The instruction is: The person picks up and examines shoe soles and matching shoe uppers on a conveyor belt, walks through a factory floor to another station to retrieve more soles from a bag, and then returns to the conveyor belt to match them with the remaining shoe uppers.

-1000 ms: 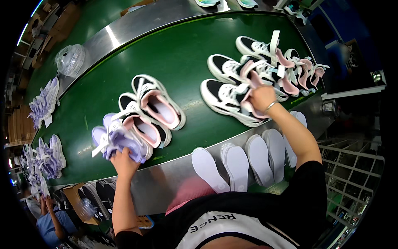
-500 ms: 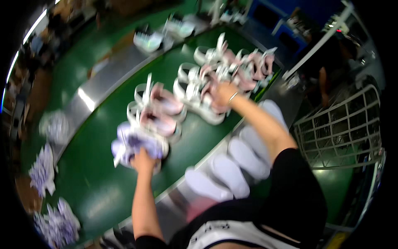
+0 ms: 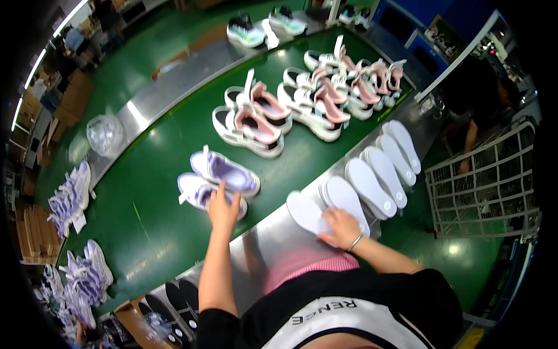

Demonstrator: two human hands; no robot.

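Observation:
A pair of lilac-and-white shoes stands on the green surface in front of me: a nearer shoe (image 3: 195, 191) and a farther shoe (image 3: 228, 171). My left hand (image 3: 223, 210) is over the nearer shoe, fingers apart, the fingertips at its opening. Along the metal edge lies a row of white insoles, several of them overlapping. My right hand (image 3: 340, 228) rests on the near end of the row, its fingers spread over the leftmost insole (image 3: 303, 210) and the insole beside it (image 3: 344, 200). Part of those insoles is hidden beneath the hand.
White-and-pink shoes (image 3: 250, 131) stand in groups farther along the green belt. Lilac shoes (image 3: 87, 273) lie at the left, near a clear plastic bag (image 3: 106, 135). A white wire rack (image 3: 482, 186) stands at right, with another person behind it. Dark insoles (image 3: 180, 302) sit at lower left.
My right hand has come back from the white-and-pink shoes to the white insoles. My left hand has eased off the lilac pair, which now sits apart from the pink shoes. The view has shifted.

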